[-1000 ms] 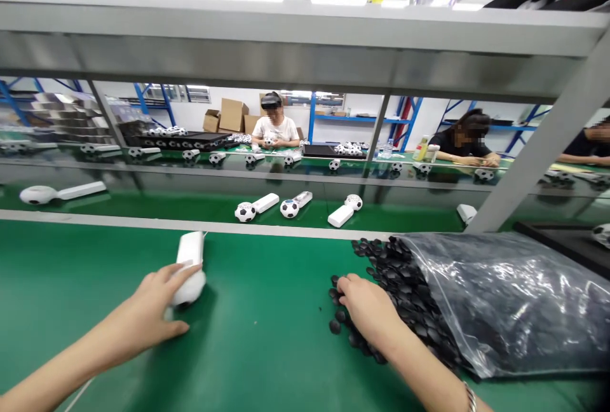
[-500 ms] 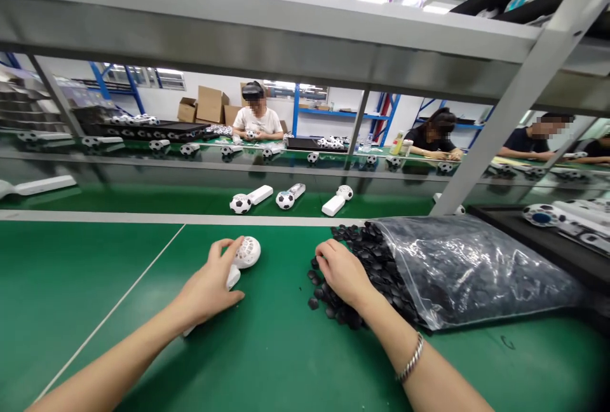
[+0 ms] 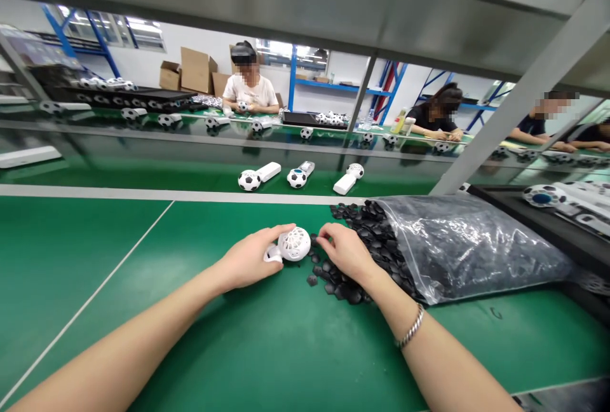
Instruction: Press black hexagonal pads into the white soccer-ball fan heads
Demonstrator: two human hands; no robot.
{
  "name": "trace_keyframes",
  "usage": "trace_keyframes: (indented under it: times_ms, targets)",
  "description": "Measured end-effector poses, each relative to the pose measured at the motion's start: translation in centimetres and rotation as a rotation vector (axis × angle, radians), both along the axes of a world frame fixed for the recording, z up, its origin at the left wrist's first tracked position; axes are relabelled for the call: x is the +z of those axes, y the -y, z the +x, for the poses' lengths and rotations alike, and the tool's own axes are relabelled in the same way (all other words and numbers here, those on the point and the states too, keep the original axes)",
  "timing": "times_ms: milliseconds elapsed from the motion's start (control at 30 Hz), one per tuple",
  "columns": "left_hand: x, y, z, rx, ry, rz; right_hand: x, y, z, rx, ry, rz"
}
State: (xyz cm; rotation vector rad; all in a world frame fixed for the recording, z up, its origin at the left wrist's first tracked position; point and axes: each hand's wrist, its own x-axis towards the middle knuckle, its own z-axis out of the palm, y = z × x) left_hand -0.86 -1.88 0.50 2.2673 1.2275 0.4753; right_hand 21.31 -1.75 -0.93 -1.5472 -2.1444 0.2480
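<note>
My left hand [image 3: 250,256] is closed round the neck of a white handheld fan [image 3: 295,244], its round grille facing up and its handle mostly hidden under my palm. Just right of the fan head, my right hand [image 3: 347,252] has its thumb and fingertips pinched together; what they hold, if anything, I cannot make out. A small dark piece [image 3: 313,240] shows between the fan head and those fingertips. Under and around my right hand lies a pile of small black pentagon pieces [image 3: 350,291], spilling from the mouth of a clear plastic bag [image 3: 476,250].
Beyond the white strip [image 3: 119,194] lie three football-patterned fans [image 3: 250,180]. A tray [image 3: 505,208] with more fans stands at the right. A slanting metal post [image 3: 515,100] rises behind the bag. Several people work across the line, one in a white shirt [image 3: 250,91].
My left hand has carried the fan to the right, close to my right hand. My right hand stays by the black pieces, fingers pinched. The camera view has tilted down slightly.
</note>
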Motion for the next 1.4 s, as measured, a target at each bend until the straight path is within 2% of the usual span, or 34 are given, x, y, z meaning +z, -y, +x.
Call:
trace_keyframes:
  times_ms: [100, 300, 467, 533, 633, 767, 900, 1033, 1167, 1333, 1400]
  targets:
    - [0.1, -0.1, -0.2, -0.008, -0.015, -0.028, 0.1, 0.0, -0.2, 0.044, -0.162, 0.011]
    - [0.1, 0.3, 0.0, 0.046, -0.076, 0.014, -0.2, 0.2, -0.9, 0.135, -0.436, -0.157]
    - [0.7, 0.6, -0.1, 0.060, -0.208, 0.078, 0.4, 0.5, -1.0, 0.135, -0.323, 0.106]
    - [1.0, 0.8, -0.1, 0.063, -0.282, 0.107, 0.6, 0.6, -1.0, 0.121, -0.312, 0.128]
    - [1.1, 1.0, 0.0, 0.058, -0.332, 0.132, 0.3, 0.5, -1.1, 0.130, -0.395, 0.016]
    - [0.5, 1.2, 0.3, 0.060, -0.340, 0.187, -0.1, 0.6, -1.4, 0.173, -0.600, -0.173]
    - [-0.4, 0.9, 0.5, 0.053, -0.320, 0.170, 0.4, 1.1, -1.8, 0.175, -0.638, -0.177]
    - [-0.5, 0.8, 0.5, 0.056, -0.341, 0.162, 0.9, 1.5, -2.1, 0.173, -0.708, -0.205]
    - [-0.2, 0.9, 0.3, 0.060, -0.298, 0.130, 1.2, 2.1, -2.4, 0.165, -0.555, -0.087]
    - [-0.3, 0.8, 0.1, 0.109, -0.174, 0.072, 1.1, 2.9, -3.1, 0.262, -0.454, -0.155]
    - [-0.5, 0.6, 0.0, 0.115, -0.129, 0.044, 0.9, 3.0, -3.4, 0.285, -0.413, -0.120]
